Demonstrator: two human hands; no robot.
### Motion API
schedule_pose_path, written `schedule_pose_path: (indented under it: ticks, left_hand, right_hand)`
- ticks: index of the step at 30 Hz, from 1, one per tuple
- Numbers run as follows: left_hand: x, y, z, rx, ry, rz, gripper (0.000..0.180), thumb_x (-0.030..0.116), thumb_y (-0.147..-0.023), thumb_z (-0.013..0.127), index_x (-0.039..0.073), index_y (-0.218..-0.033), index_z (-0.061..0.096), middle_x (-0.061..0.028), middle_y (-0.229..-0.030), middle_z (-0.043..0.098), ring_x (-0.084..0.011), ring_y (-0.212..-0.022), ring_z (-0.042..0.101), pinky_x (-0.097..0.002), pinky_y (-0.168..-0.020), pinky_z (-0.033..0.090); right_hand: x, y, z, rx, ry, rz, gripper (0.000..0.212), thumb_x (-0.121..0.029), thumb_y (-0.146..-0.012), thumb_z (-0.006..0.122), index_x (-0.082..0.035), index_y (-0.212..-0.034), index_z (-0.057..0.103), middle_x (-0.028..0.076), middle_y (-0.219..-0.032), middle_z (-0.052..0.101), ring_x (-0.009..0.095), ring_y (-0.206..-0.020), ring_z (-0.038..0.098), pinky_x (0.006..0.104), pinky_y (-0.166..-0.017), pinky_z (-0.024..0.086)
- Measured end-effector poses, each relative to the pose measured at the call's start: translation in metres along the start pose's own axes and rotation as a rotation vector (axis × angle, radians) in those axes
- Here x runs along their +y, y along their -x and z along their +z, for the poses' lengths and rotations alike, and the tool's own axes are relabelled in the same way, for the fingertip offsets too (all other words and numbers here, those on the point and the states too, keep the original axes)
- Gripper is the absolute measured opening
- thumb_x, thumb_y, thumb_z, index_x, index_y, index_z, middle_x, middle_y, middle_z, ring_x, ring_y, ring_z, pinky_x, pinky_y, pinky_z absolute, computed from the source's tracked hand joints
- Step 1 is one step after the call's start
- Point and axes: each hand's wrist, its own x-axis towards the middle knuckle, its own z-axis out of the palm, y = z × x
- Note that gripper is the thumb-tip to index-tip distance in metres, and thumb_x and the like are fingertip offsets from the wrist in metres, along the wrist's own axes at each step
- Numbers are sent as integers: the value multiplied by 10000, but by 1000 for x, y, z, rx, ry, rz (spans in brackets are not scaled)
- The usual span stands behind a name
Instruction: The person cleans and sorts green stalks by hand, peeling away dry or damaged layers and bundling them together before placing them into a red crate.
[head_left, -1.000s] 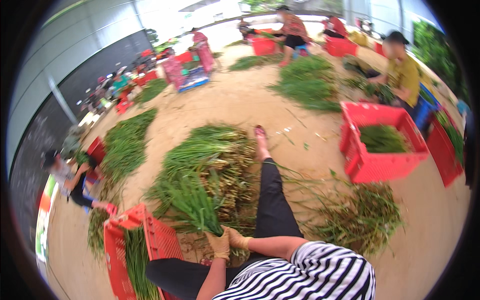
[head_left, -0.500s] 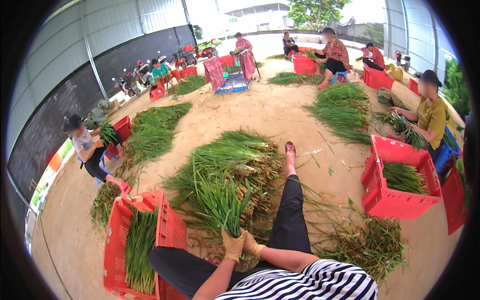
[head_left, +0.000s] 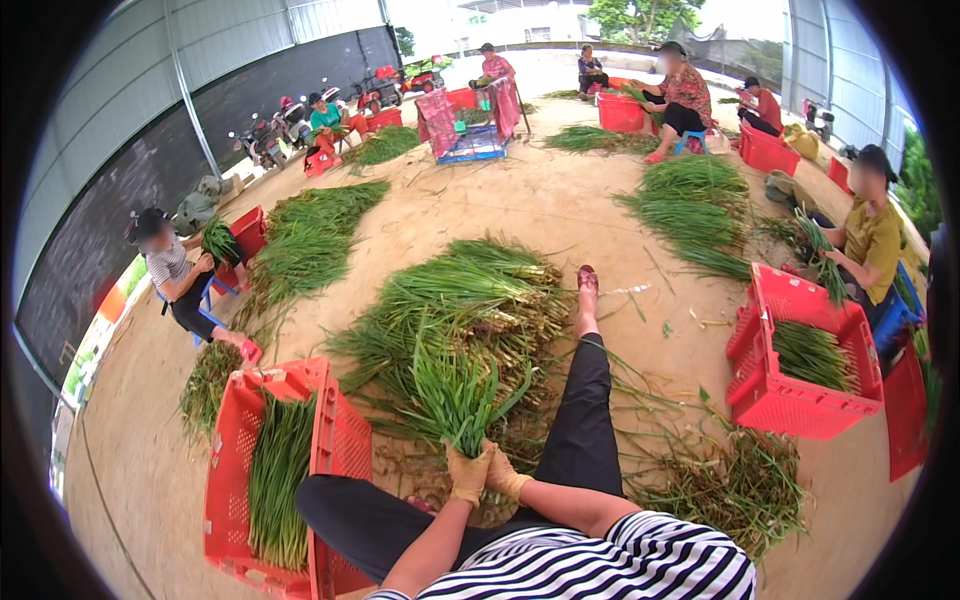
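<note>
Both hands wear tan gloves and come together low in the middle of the view. My left hand (head_left: 467, 474) is closed around the lower end of an upright bunch of chives (head_left: 462, 400), its long green leaves fanning upward. Pressed against it from the right, my right hand (head_left: 505, 476) is also closed on the bunch's base. The fingers hide the stem ends. Just beyond lies a large heap of chives (head_left: 455, 290) on the floor, pale root ends toward the right. To my left stands a red crate (head_left: 340, 430) with chives (head_left: 280, 480) laid lengthwise inside.
Trimmed leaf waste (head_left: 735, 490) lies right of my outstretched leg (head_left: 580, 430). Another red crate (head_left: 800, 400) stands at right, near a person in a yellow top (head_left: 872, 240). Several other people sit around with chive piles (head_left: 690, 205) and crates. A blue-based cart (head_left: 470, 145) stands farther back.
The bunch's leaves have swung from leaning left to more upright, spreading to the right. Both hands stay together at its base. The view has shifted slightly.
</note>
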Motion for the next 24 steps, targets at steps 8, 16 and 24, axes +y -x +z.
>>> schedule_pose_path:
  ticks: [8, 16, 24]
  left_hand:
    - [0, -13, -28, 138, 235, -245, 279, 69, -762, 629, 15, -1011, 516, -61, -931, 563, -175, -801, 531, -323, -713, 431]
    - [81, -89, -95, 253, 436, -163, 199, -31, -689, 637, 23, -870, 573, -5, -841, 563, -127, -761, 528, -275, -671, 439]
    - [162, -175, -216, 197, 868, -263, 127, 208, -824, 568, 82, -830, 578, -41, -753, 600, -168, -705, 579, -295, -655, 470]
  right_hand:
    - [132, 2, -34, -38, -2173, 383, 527, -145, -696, 577, 39, -1153, 388, 205, -978, 510, 344, -966, 485, 400, -836, 393]
    - [218, -17, 2, 257, -2355, 576, 184, -105, -749, 594, -44, -922, 618, 116, -878, 610, 268, -811, 579, 330, -719, 459]
    - [209, -5, 25, -30, -2952, 1050, 143, -98, -848, 544, 36, -820, 586, 39, -741, 562, 83, -621, 484, 218, -631, 431]
